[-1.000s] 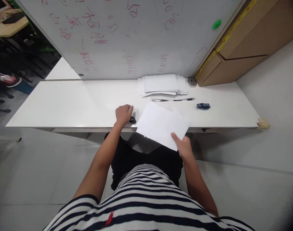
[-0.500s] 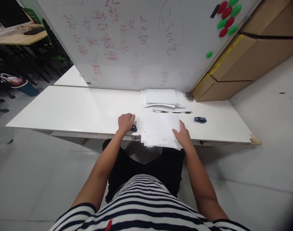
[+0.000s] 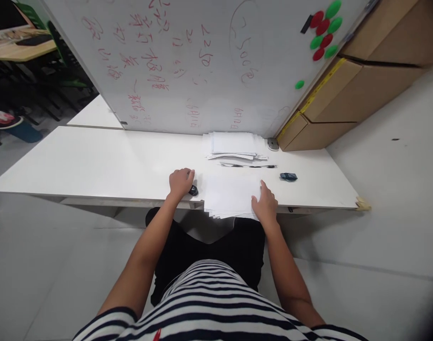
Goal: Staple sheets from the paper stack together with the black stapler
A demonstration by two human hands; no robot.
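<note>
A loose pile of white paper sheets (image 3: 230, 196) lies in front of me, its near end sticking out past the desk's front edge. My right hand (image 3: 265, 203) rests at the pile's right edge, thumb over the paper and fingers apart. To the left of the pile, my left hand (image 3: 181, 182) is closed around a black object (image 3: 193, 190). Only its rounded near end shows, so its kind is hidden. Behind the pile lie a thin black-and-white strip (image 3: 248, 166) and a second stack of papers (image 3: 234, 143).
A dark blue small item (image 3: 288, 176) lies right of the papers on the white desk (image 3: 106, 161). A whiteboard (image 3: 209, 109) with red writing and round magnets stands along the back. Cardboard boxes (image 3: 330, 94) are stacked at the back right, beside a small grey object (image 3: 272, 144).
The view has shifted a little to the right. My right hand's fingers have spread along the paper edge. The dark marks on the near part of the top sheet no longer show.
</note>
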